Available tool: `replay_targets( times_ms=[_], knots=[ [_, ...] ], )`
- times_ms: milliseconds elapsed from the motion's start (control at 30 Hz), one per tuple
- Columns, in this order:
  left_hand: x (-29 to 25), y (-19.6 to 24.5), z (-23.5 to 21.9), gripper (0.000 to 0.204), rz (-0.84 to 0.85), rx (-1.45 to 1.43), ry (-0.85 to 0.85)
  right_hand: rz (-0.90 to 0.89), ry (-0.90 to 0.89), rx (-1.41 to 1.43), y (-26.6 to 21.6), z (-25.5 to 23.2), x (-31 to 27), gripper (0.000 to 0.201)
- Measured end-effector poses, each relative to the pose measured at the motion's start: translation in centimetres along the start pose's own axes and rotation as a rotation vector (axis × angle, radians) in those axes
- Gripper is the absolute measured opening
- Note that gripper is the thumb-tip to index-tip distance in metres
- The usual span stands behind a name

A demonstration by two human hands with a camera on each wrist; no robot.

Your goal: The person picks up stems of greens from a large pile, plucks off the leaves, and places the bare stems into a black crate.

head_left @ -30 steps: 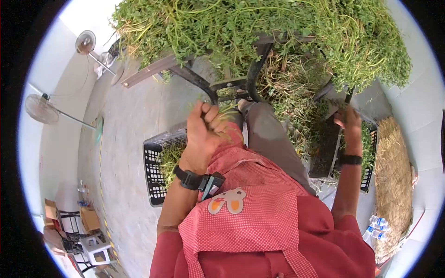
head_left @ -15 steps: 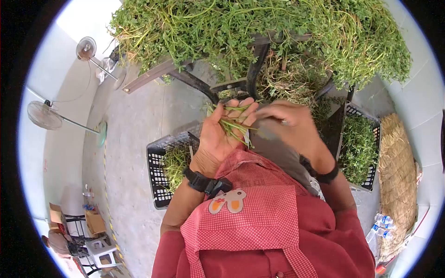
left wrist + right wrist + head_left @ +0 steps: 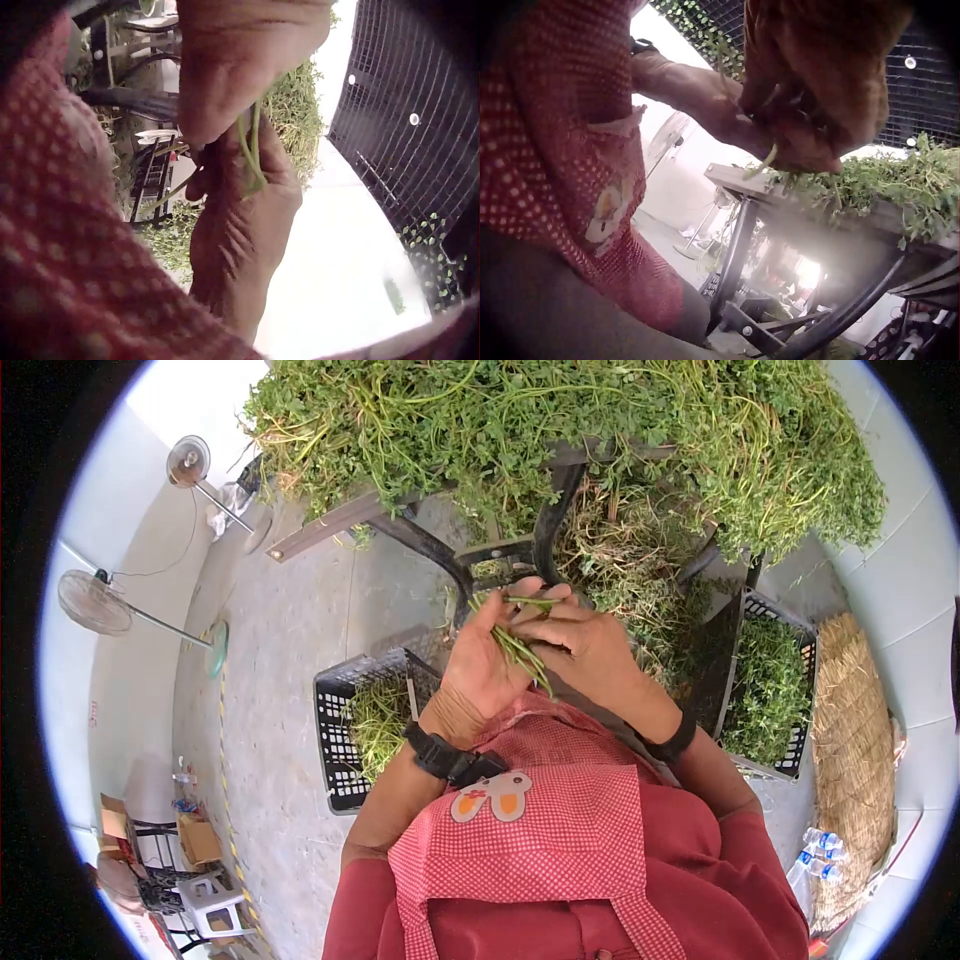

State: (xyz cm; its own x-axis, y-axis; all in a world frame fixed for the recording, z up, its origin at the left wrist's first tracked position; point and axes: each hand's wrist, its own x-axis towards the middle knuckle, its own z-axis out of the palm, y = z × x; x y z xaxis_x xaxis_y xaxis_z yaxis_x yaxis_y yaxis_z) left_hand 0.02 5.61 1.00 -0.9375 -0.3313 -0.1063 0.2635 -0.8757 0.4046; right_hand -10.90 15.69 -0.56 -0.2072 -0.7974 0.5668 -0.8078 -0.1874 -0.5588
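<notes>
In the head view my left hand (image 3: 478,678) is turned palm up above the lap and holds a small bunch of thin green stems (image 3: 520,657) under its thumb. From the other side my right hand (image 3: 608,660) meets the bunch, its thumb and fingers pinching at the stems. The left wrist view has stem ends (image 3: 253,159) sticking out between both hands. One short stem end (image 3: 765,163) pokes from below my right hand (image 3: 829,75) in the right wrist view. The right fingertips are partly hidden there.
A big pile of leafy greens (image 3: 480,420) covers the table ahead. Beneath it lies a heap of withered stalks (image 3: 630,550). Black crates with greens stand at left (image 3: 338,765) and right (image 3: 803,705). Beyond the right crate are a straw roll (image 3: 850,760) and water bottles (image 3: 826,845).
My right hand has come from the right crate across to the left hand and now works on the stems. The left hand has turned palm up and moved slightly right, still holding them.
</notes>
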Motion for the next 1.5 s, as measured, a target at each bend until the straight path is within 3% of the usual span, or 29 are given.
replay_targets(
  times_ms=[233,333,400,500,633,833,900,1000,1233,1300,1433,1500],
  knots=[
    [0.3,-0.6,-0.6,0.044,-0.051,-0.073,0.096,-0.191,0.126,-0.243,0.0,0.8,-0.3,0.021],
    [0.3,-0.2,-2.4,0.043,-0.042,0.105,0.119,-0.077,0.100,-0.173,-0.1,-0.2,-0.5,0.020],
    [0.6,-0.6,-2.1,0.041,0.044,0.346,0.248,0.005,0.013,-0.218,-0.4,-1.7,-0.6,0.018],
    [0.0,-0.4,-1.1,0.039,-0.035,0.578,0.282,0.071,0.032,-0.208,0.0,-2.3,-0.8,0.020],
    [0.2,-0.6,-0.9,0.036,0.006,0.623,0.342,0.106,0.075,-0.181,0.1,-2.0,-1.0,0.017],
    [-0.2,0.5,-1.9,0.032,0.060,0.470,0.398,0.207,0.157,0.222,1.2,-2.2,-2.1,0.012],
    [0.0,0.5,-1.6,0.032,0.045,0.345,0.436,0.491,0.130,0.683,1.6,-2.4,-2.5,0.012],
    [-0.2,0.7,-1.6,0.033,0.038,0.458,0.393,0.543,0.144,0.863,2.4,-2.4,-3.1,0.012],
    [-0.3,0.3,-1.1,0.032,-0.035,0.642,0.353,0.482,0.119,0.916,2.1,-2.3,-3.1,0.013],
    [-0.2,0.2,-1.4,0.034,-0.071,0.612,0.212,0.454,0.043,0.980,1.8,-2.6,-2.9,0.010],
    [-0.5,0.2,-0.4,0.032,-0.094,0.644,0.207,0.457,0.095,0.859,2.1,-2.0,-3.1,0.009],
    [-0.6,0.2,-0.2,0.030,-0.100,0.782,0.212,0.425,-0.029,0.716,2.4,-2.0,-3.2,0.009]
  ],
)
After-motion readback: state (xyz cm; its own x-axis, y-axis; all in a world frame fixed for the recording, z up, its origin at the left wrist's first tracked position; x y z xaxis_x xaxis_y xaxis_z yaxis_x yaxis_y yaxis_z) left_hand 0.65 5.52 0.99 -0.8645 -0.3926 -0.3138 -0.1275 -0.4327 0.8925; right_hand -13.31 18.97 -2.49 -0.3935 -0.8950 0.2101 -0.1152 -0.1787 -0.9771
